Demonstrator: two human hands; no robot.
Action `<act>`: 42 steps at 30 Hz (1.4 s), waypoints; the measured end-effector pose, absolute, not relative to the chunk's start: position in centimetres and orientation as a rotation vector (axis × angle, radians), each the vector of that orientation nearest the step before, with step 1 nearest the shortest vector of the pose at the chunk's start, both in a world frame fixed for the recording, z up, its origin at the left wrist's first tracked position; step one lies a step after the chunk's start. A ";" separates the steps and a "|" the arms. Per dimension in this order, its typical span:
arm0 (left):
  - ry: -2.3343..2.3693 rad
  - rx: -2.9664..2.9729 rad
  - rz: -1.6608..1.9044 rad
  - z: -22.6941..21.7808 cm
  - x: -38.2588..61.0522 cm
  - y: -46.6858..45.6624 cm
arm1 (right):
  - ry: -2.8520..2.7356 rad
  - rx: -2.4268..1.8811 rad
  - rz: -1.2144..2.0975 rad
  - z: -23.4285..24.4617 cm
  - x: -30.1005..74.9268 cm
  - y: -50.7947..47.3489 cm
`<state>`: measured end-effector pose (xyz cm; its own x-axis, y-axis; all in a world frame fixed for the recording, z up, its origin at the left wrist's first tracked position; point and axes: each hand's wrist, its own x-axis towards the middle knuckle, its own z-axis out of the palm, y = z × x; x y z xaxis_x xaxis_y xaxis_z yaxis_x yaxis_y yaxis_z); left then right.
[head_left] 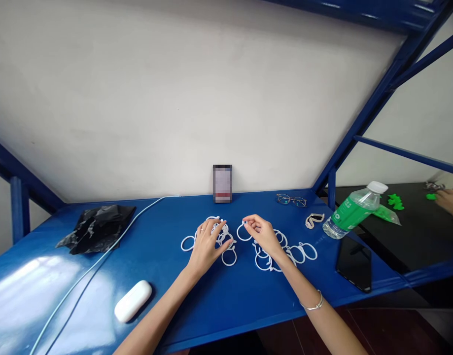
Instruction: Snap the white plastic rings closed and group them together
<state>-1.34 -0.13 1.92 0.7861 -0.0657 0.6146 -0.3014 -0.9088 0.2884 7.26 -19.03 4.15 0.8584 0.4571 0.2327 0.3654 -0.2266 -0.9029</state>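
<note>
Several white plastic rings (226, 246) lie in a loose heap at the middle of the blue table (167, 276). My left hand (207, 241) rests on the left part of the heap, fingers bent over the rings. My right hand (261, 231) pinches the clasp of one white ring (244, 231) just above the table. More rings (303, 251) lie to the right of that hand. A bracelet sits on my right wrist.
A white case (133, 301) and a pale cable (100, 256) lie at the front left, a black bag (96, 227) further back. A phone stand (222, 183), glasses (291, 199), a water bottle (354, 209) and a black phone (355, 264) stand right. Another person's hand (450, 202) works on the black table.
</note>
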 end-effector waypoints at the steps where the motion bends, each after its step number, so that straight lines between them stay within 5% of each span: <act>1: -0.350 2.591 0.892 2.1 -1.5 -0.3 | -0.590 -1.794 0.129 3.9 7.1 -18.8; 15: -0.672 2.684 0.814 2.3 -1.9 -1.4 | -0.327 -1.372 0.456 3.0 5.8 -17.5; 42: -0.178 1.810 0.242 3.3 -1.7 -1.3 | -0.333 -1.238 0.555 3.5 5.6 -17.5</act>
<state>-1.68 -1.29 3.29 0.9663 0.0066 0.2575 -0.2478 -0.2487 0.9363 5.65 -17.46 3.47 0.8224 0.5661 -0.0563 -0.2166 0.2202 -0.9511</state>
